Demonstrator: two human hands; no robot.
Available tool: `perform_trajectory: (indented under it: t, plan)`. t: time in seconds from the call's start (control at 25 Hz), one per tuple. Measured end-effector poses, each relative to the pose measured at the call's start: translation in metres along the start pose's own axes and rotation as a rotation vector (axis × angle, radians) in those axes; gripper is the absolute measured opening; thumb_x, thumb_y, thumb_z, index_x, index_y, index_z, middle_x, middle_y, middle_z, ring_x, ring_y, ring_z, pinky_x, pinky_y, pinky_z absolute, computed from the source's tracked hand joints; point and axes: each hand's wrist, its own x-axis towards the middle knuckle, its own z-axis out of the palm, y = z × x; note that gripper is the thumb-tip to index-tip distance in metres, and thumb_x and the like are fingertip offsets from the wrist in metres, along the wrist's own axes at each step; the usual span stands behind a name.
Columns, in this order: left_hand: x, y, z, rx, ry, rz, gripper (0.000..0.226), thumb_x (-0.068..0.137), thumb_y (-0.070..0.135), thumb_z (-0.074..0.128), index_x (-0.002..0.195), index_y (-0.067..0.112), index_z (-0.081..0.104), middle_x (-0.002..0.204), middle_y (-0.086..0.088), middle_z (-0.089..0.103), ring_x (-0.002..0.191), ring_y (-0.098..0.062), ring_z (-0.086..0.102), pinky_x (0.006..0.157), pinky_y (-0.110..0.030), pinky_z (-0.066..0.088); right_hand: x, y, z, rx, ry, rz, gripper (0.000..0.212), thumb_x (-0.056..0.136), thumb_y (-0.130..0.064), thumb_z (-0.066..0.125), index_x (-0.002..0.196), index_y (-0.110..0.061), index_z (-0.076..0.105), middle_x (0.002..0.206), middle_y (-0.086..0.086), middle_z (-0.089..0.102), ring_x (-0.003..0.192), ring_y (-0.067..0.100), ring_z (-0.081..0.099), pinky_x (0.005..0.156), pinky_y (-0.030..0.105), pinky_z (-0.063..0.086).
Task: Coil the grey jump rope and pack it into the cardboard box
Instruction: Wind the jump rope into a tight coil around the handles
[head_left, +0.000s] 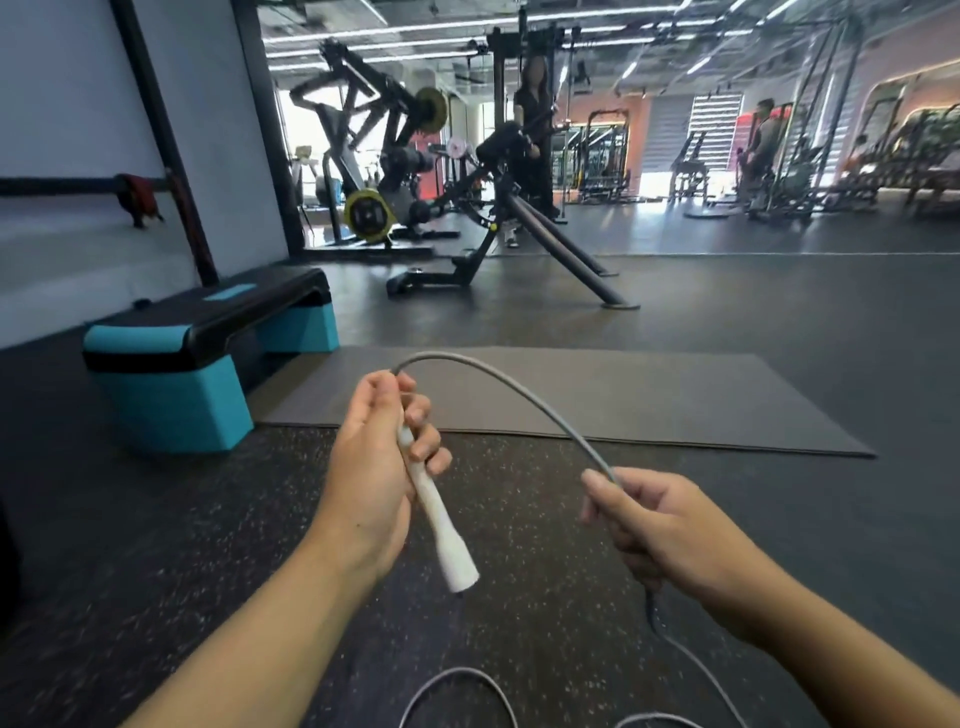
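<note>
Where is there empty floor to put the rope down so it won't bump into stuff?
The grey mat ahead of both hands is bare, bordered by the teal step bench on its left. The speckled floor below the bench, left of the left hand, is free too. It is crowded near the bottom edge, where slack jump rope loops under the right hand.

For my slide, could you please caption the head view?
Left hand grips the white handle; right hand pinches the grey jump rope arching between them.
</note>
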Motion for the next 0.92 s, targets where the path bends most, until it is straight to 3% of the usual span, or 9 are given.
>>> perform_trajectory:
  t: [0.2,0.32,0.44,0.48,0.52,0.6,0.68,0.8,0.92]
  plan:
    - [0.008,-0.001,0.035,-0.361,0.421,0.05,0.023,0.11,0.03,0.027,0.097,0.02,0.043,0.066,0.003,0.04,0.048,-0.011,0.035,0.056,-0.029,0.037,0.005,0.006,0.03,0.208,-0.093,-0.077,0.041,0.081,-0.059,0.074,0.101,-0.023,0.074,0.065,-0.005,0.048,0.052,0.009,0.035,0.053,0.025,0.026]
    - [0.007,-0.007,0.043,-0.409,0.552,0.033,0.023,0.11,0.028,0.029,0.096,0.019,0.046,0.075,-0.001,0.048,0.059,-0.015,0.047,0.065,-0.033,0.047,0.006,-0.002,0.043,0.233,-0.019,-0.179,0.029,0.078,-0.036,0.078,0.105,-0.026,0.076,0.067,0.0,0.063,0.047,0.002,0.049,0.047,0.016,0.037]
    - [-0.005,-0.021,0.03,-0.019,0.597,-0.013,0.01,0.103,0.015,0.051,0.111,0.022,0.05,0.113,-0.006,0.062,0.1,-0.026,0.062,0.089,-0.05,0.053,0.007,-0.012,0.035,0.243,0.126,-0.221,0.018,0.085,-0.029,0.073,0.1,-0.021,0.077,0.066,0.007,0.069,0.044,0.0,0.048,0.045,0.017,0.037]
    - [-0.009,-0.022,0.022,0.24,0.598,0.029,0.032,0.097,0.006,0.059,0.118,0.028,0.048,0.129,0.0,0.057,0.118,-0.025,0.057,0.101,-0.054,0.047,0.007,-0.015,0.028,0.217,0.123,-0.231,0.015,0.089,-0.025,0.075,0.101,-0.017,0.077,0.065,0.005,0.069,0.045,0.0,0.049,0.046,0.016,0.038]
    - [-0.013,-0.018,0.014,0.513,0.516,0.164,0.045,0.093,0.004,0.063,0.122,0.034,0.048,0.139,0.011,0.051,0.133,-0.018,0.047,0.112,-0.054,0.036,0.007,-0.017,0.021,0.168,0.091,-0.237,0.012,0.091,-0.019,0.075,0.101,-0.013,0.076,0.064,0.002,0.068,0.048,0.0,0.051,0.048,0.015,0.039]
    - [-0.02,-0.003,0.014,1.024,0.12,0.594,0.035,0.095,0.028,0.057,0.127,0.041,0.056,0.148,0.029,0.042,0.144,0.003,0.029,0.124,-0.043,0.01,0.008,-0.022,0.012,0.028,-0.009,-0.246,0.01,0.091,-0.017,0.076,0.098,-0.011,0.076,0.066,-0.002,0.066,0.058,0.004,0.056,0.058,0.017,0.044]
    - [-0.022,0.007,0.03,1.453,-0.306,0.788,0.033,0.098,0.057,0.042,0.124,0.045,0.057,0.142,0.035,0.045,0.142,0.01,0.025,0.122,-0.027,0.006,0.01,-0.025,0.011,-0.133,-0.08,-0.285,0.023,0.082,-0.029,0.078,0.094,-0.009,0.073,0.072,0.0,0.067,0.069,0.009,0.057,0.064,0.031,0.048]
    - [-0.019,0.021,0.052,1.702,-0.572,0.31,0.041,0.088,0.075,0.041,0.108,0.041,0.051,0.103,0.024,0.064,0.103,-0.002,0.056,0.089,-0.024,0.046,0.014,-0.024,0.012,-0.364,-0.022,-0.295,0.032,0.064,-0.038,0.069,0.086,-0.015,0.072,0.076,0.011,0.072,0.071,0.007,0.058,0.071,0.043,0.056]
    - [-0.011,0.021,0.04,1.638,-0.643,0.099,0.052,0.08,0.078,0.051,0.1,0.03,0.055,0.093,0.008,0.066,0.087,-0.013,0.06,0.075,-0.032,0.047,0.012,-0.018,0.014,-0.292,-0.005,-0.273,0.027,0.064,-0.037,0.082,0.085,-0.021,0.075,0.075,0.017,0.072,0.069,0.011,0.062,0.074,0.054,0.059]
